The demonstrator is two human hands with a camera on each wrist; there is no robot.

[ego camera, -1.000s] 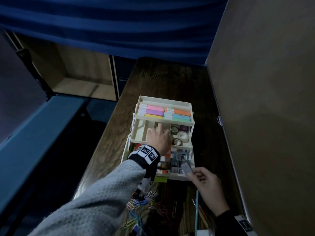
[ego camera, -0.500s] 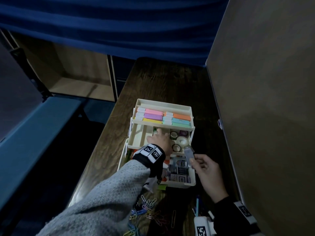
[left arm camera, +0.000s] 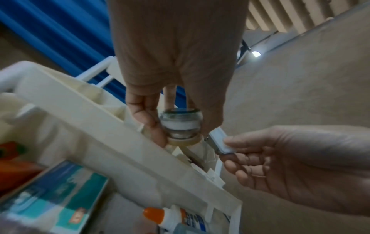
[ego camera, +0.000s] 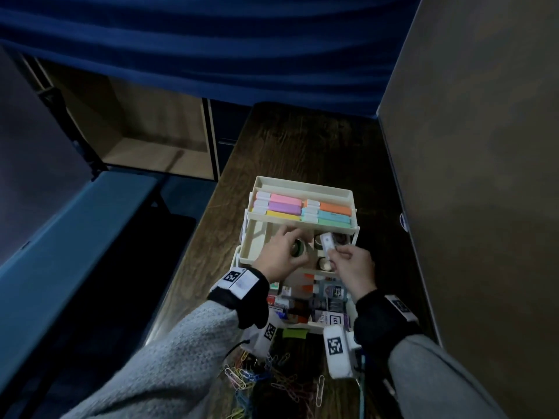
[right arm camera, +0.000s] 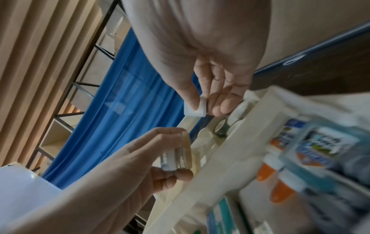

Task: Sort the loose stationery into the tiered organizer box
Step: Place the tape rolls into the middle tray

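Mid-sort; we had both hands over organizer box (ego camera: pixel 302 189) middle tier. Left hand (ego camera: pixel 279 258) gripped stack of tape rolls (left arm camera: pixel 181 125) between thumb and fingers, lifted just above tier's near wall. Right hand (ego camera: pixel 352 266) pinched small white case (ego camera: pixel 327 243) at 3 o'clock of rolls, near but apart. Highlighters (ego camera: pixel 302 210) sat in top tier at 12 o'clock; paper clips (ego camera: pixel 260 376) lay loose at 6 o'clock. We judged next move: set rolls down clear of case, then seat case beside them.
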